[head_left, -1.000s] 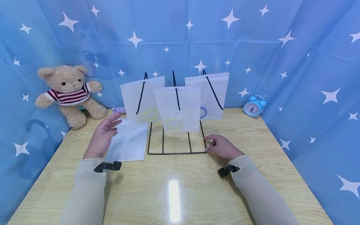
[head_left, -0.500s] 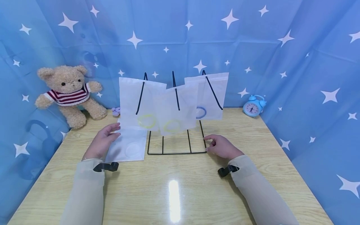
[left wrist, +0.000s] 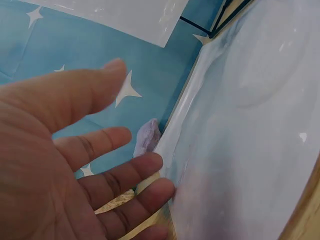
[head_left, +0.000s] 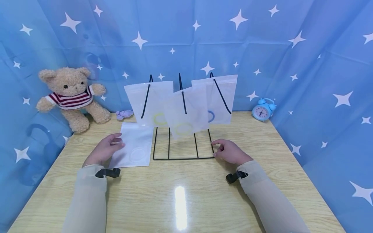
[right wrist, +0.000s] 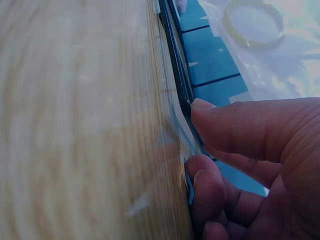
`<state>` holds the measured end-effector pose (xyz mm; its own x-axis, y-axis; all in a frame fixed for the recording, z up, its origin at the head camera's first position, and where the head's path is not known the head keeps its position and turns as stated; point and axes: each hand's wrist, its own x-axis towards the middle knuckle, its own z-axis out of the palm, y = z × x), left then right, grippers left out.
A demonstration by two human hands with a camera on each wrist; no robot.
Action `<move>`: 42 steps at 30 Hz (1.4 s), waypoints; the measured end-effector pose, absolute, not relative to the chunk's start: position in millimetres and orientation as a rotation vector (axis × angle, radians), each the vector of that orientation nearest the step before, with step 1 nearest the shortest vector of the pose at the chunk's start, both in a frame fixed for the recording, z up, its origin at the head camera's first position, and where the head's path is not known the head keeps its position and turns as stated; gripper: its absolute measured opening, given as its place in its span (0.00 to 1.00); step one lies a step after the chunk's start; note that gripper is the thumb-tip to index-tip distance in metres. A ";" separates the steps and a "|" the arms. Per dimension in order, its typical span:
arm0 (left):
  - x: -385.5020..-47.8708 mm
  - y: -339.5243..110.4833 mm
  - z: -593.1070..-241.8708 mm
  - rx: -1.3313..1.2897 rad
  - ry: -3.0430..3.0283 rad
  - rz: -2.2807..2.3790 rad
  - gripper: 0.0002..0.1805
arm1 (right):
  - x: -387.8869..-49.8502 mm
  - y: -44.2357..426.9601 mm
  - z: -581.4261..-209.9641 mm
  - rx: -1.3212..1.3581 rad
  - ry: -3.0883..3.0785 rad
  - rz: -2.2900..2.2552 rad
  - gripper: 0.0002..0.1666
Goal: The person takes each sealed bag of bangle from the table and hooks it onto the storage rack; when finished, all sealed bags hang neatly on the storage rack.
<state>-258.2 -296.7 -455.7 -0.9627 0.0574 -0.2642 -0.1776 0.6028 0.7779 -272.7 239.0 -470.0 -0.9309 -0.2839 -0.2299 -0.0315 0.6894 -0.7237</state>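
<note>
A black wire rack [head_left: 183,159] stands on the table with three hooked arms. From them hang three translucent zip bags: the left bag [head_left: 145,97] and middle bag [head_left: 193,106] show yellow-green rings, the right bag [head_left: 225,94] a blue ring. My right hand [head_left: 231,152] holds the rack's base at its near right corner; the right wrist view shows my thumb against the black wire. My left hand [head_left: 105,149], fingers loosely extended, hovers by the left edge of another zip bag [head_left: 131,139], which lies flat with a clear ring inside. Nothing is in the left hand.
A teddy bear [head_left: 71,97] in a striped sweater sits at the back left. Near it lies a small purple toy [head_left: 124,114]. A light blue alarm clock [head_left: 262,110] stands at the back right. A blue starred curtain [head_left: 172,19] surrounds the table [head_left: 145,200].
My left hand has moved down and slightly left, away from the hanging left bag to beside the flat one. The left and middle bags have swung on their arms. My right hand has stayed put.
</note>
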 end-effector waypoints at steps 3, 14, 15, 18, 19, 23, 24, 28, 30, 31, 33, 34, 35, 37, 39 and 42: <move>-258.1 -299.2 -456.5 -0.104 2.579 1.219 0.47 | -272.1 238.7 -469.8 -0.251 2.580 -1.095 0.34; -256.8 -291.2 -453.3 -0.085 2.599 1.018 0.57 | -271.7 238.5 -468.7 -0.255 2.584 -1.088 0.33; -256.8 -289.6 -453.3 -0.098 2.607 0.996 0.57 | -271.7 238.5 -468.7 -0.255 2.583 -1.088 0.33; -256.8 -285.1 -454.5 -0.117 2.647 0.909 0.57 | -271.6 238.4 -468.8 -0.255 2.584 -1.085 0.33; -256.6 -283.3 -454.8 -0.122 2.664 0.874 0.57 | -271.7 238.4 -468.9 -0.254 2.584 -1.084 0.33; -256.1 -278.1 -456.4 -0.111 2.752 0.712 0.56 | -272.6 238.4 -469.5 -0.258 2.587 -1.079 0.33; -255.4 -276.7 -456.1 -0.115 2.768 0.681 0.56 | -272.8 238.4 -469.7 -0.260 2.588 -1.079 0.33; -252.4 -272.5 -453.9 -0.117 2.805 0.629 0.56 | -273.9 238.5 -470.7 -0.275 2.592 -1.078 0.33; -251.4 -270.7 -452.5 -0.121 2.801 0.636 0.56 | -274.2 238.5 -471.0 -0.281 2.594 -1.081 0.33; -251.0 -269.9 -451.9 -0.123 2.798 0.640 0.56 | -274.2 238.5 -471.1 -0.283 2.594 -1.083 0.33; -250.0 -267.6 -449.8 -0.133 2.788 0.644 0.56 | -274.1 238.6 -471.1 -0.285 2.594 -1.084 0.33; -250.0 -267.0 -449.5 -0.133 2.787 0.640 0.56 | -274.0 238.6 -471.0 -0.285 2.593 -1.084 0.33; -249.5 -266.1 -448.5 -0.138 2.785 0.636 0.56 | -273.8 238.6 -470.8 -0.284 2.593 -1.082 0.33; -249.1 -265.0 -447.4 -0.142 2.782 0.629 0.56 | -273.4 238.6 -470.5 -0.283 2.591 -1.081 0.33; -248.7 -263.6 -446.2 -0.138 2.779 0.629 0.55 | -272.9 238.7 -470.1 -0.280 2.591 -1.083 0.33; -249.2 -262.1 -445.9 -0.121 2.774 0.645 0.54 | -272.5 238.9 -470.0 -0.276 2.591 -1.086 0.33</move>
<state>-249.2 -262.1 -445.9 -0.9545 -0.0157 -0.2978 -0.1455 0.8962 0.4190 -272.5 238.9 -470.0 -0.9309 -0.2958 -0.2145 -0.0545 0.6929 -0.7190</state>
